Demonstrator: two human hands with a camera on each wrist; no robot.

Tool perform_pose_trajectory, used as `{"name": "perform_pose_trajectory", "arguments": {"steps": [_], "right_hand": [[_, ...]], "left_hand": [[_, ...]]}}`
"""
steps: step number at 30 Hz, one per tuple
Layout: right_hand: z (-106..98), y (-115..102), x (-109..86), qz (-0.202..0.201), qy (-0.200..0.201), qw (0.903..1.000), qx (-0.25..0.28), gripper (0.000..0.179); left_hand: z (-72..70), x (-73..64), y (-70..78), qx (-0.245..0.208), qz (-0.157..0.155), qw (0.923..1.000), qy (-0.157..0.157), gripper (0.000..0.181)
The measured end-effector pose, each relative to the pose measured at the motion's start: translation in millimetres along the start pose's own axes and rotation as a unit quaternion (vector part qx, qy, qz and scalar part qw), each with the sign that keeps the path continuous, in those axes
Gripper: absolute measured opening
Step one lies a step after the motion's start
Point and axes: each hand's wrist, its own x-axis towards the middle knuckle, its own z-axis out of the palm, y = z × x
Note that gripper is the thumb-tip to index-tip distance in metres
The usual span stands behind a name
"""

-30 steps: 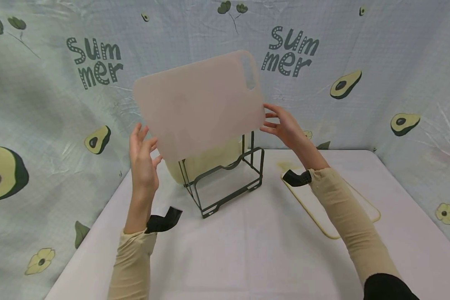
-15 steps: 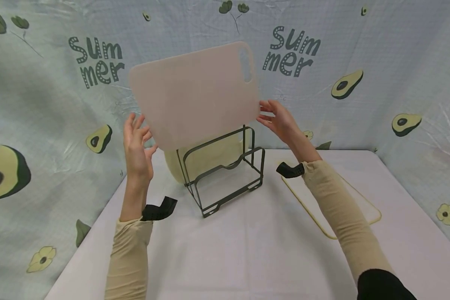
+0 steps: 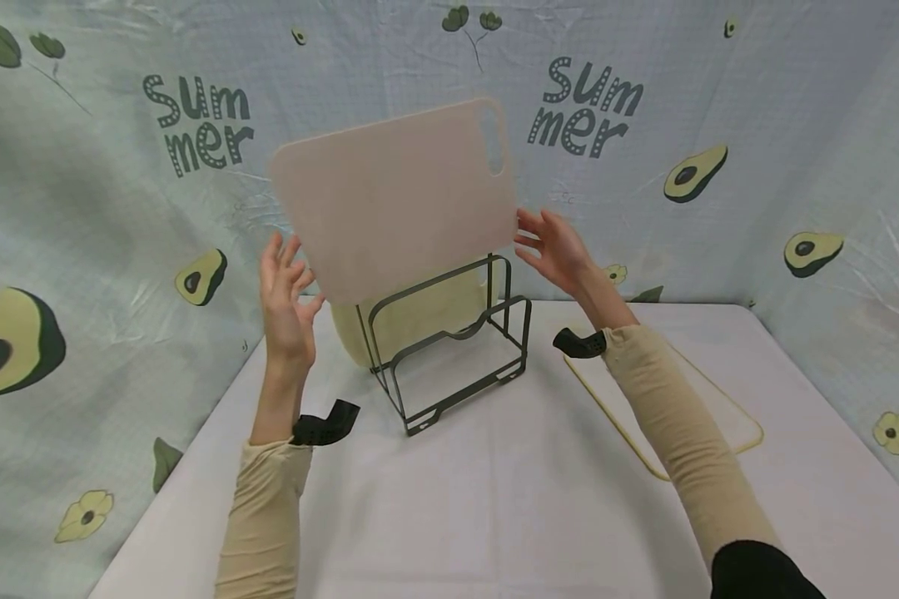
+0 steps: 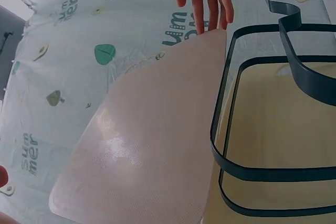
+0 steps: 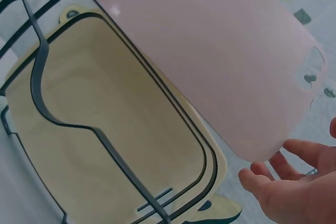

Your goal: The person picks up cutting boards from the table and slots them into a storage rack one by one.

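At the dark rack's [image 4: 307,81] 11 o'clock, we have the pink board [image 3: 397,200] tilted, with the yellow board [image 3: 430,312] at its 6 o'clock. Our left hand [image 3: 286,320] spreads loosely at the pink board's 8 o'clock; whether it touches, we cannot tell. Our right hand [image 3: 558,248], fingers relaxed and parted, touches the edge at 4 o'clock. We judge the step to be positioning the pink board; next probably calls for even, two-sided support.

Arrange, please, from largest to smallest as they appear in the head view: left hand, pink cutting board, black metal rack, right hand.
1. Pink cutting board
2. Black metal rack
3. Left hand and right hand: too alike to rank
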Motion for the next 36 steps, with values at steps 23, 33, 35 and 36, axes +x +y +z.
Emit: {"name": "perform_pose_trajectory", "arguments": {"steps": [23,33,35,36], "right_hand": [[-13,26,-1.9,-0.002,-0.042,0.9975,-0.057,0.061],[-20,37,-2.9,0.019,-0.042,0.9978,-0.048,0.06],[-21,39,-3.3,0.03,-0.041,0.998,-0.039,0.058],[-21,39,-3.7,0.034,-0.042,0.9978,-0.038,0.058]], "left_hand": [[-9.8,-11.3,-21.2,-0.033,-0.038,0.9987,-0.003,0.058],[-11.6,-16.7,-31.1,-0.034,-0.051,0.9981,-0.004,0.057],[-12.1,-17.4,-32.6,-0.031,-0.054,0.9981,-0.004,0.057],[-12.3,-17.8,-33.3,-0.031,-0.055,0.998,-0.003,0.057]]}}
